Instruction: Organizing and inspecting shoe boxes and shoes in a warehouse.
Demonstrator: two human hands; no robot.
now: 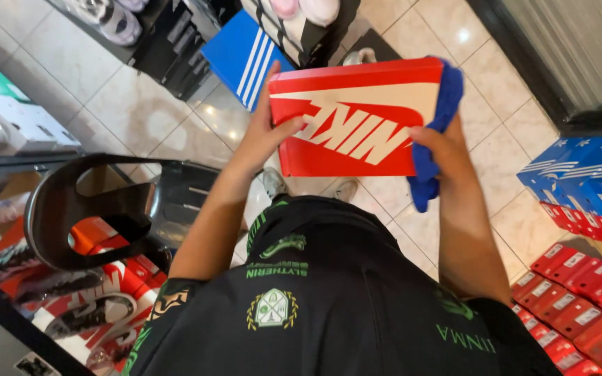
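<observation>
A red shoe box [357, 118] with a cream and white design on its lid is held flat in front of my chest, above the tiled floor. My left hand [267, 131] grips its left edge, thumb on the lid and fingers along the side. My right hand [439, 150] holds the box's right edge together with a blue cloth [434, 132], which wraps around that end and hangs below my palm. My black shirt with green emblems fills the lower middle.
A black plastic chair [99, 209] stands to my left over red boxes. Stacks of red shoe boxes [579, 292] and blue shoe boxes [586, 174] line the right. A blue striped box [242, 56] and shelves of shoes lie ahead. My shoes show on the tiles.
</observation>
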